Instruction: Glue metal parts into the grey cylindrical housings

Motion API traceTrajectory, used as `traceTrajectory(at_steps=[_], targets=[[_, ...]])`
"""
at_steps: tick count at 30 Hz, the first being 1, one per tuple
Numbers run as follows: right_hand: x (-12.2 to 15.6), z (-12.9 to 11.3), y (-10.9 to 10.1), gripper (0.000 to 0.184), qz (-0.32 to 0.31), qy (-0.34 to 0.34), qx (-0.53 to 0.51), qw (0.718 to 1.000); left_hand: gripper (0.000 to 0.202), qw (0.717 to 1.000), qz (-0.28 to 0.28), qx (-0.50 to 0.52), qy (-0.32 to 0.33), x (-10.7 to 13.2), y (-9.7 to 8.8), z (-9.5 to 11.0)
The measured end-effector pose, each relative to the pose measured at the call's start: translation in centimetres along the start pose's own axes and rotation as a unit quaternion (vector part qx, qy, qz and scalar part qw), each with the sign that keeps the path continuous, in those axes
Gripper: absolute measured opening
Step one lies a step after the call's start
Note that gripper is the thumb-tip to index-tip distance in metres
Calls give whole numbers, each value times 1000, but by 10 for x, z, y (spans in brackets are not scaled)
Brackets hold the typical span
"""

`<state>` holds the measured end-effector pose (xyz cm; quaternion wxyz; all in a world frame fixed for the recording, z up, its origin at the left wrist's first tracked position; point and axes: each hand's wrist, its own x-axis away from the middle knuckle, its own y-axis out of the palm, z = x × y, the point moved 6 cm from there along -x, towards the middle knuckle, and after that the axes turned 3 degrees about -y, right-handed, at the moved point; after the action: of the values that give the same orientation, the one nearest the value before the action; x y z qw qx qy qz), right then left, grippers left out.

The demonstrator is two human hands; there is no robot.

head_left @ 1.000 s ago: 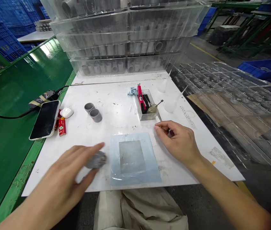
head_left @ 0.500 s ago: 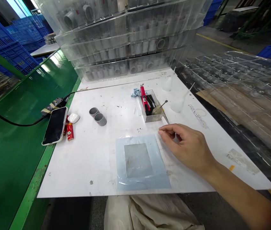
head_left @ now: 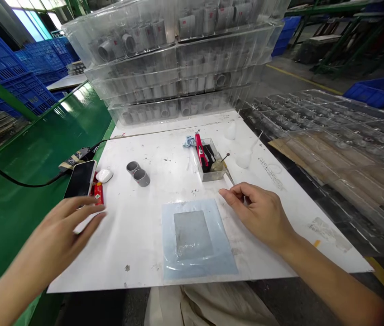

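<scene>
My left hand (head_left: 59,231) hovers open, fingers stretched, over the left edge of the white board (head_left: 144,213), just short of a black phone (head_left: 80,179) and a red lighter (head_left: 97,192). It holds nothing. My right hand (head_left: 260,210) rests on the board with thumb and fingers pinched together, right of a blue-film sheet with a grey square (head_left: 192,235). A thin metal rod (head_left: 229,175) runs from the fingers toward a small clear tray (head_left: 212,174); whether it is gripped I cannot tell. Two grey pipe couplings (head_left: 137,173) stand behind.
Stacked clear trays of grey fittings (head_left: 178,59) wall off the back. The small tray holds a red tool (head_left: 199,147). A white earbud case (head_left: 104,175), two translucent bottles (head_left: 242,158) and a blue cloth (head_left: 188,141) lie about. Green conveyor (head_left: 25,158) left, clear trays (head_left: 331,131) right.
My left hand, which held a grey piece at the board's front, went out of view to the left and is back empty near the phone. The right hand has barely moved.
</scene>
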<state>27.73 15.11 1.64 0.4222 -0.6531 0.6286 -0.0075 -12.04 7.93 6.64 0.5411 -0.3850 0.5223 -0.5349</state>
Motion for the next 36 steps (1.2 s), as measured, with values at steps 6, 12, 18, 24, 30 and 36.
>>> traceTrajectory(at_steps=[6, 12, 18, 24, 30, 36], targets=[[1, 17, -10, 48, 44, 74, -44, 995, 29, 992, 78, -59, 83, -85, 45, 59], [-13, 51, -45, 31, 146, 109, -6, 983, 30, 990, 26, 139, 11, -62, 41, 73], [-46, 97, -33, 51, 100, 114, -28, 988, 37, 876, -132, 439, -148, -28, 72, 106], [-43, 68, -47, 40, 164, 69, -112, 978, 46, 810, -186, 515, -210, -22, 87, 113], [-6, -23, -47, 38, 138, 31, -142, 980, 60, 748, -243, 566, -250, -13, 98, 112], [-2, -65, -18, 13, 119, 29, -166, 978, 42, 717, -213, 622, -234, -6, 99, 109]])
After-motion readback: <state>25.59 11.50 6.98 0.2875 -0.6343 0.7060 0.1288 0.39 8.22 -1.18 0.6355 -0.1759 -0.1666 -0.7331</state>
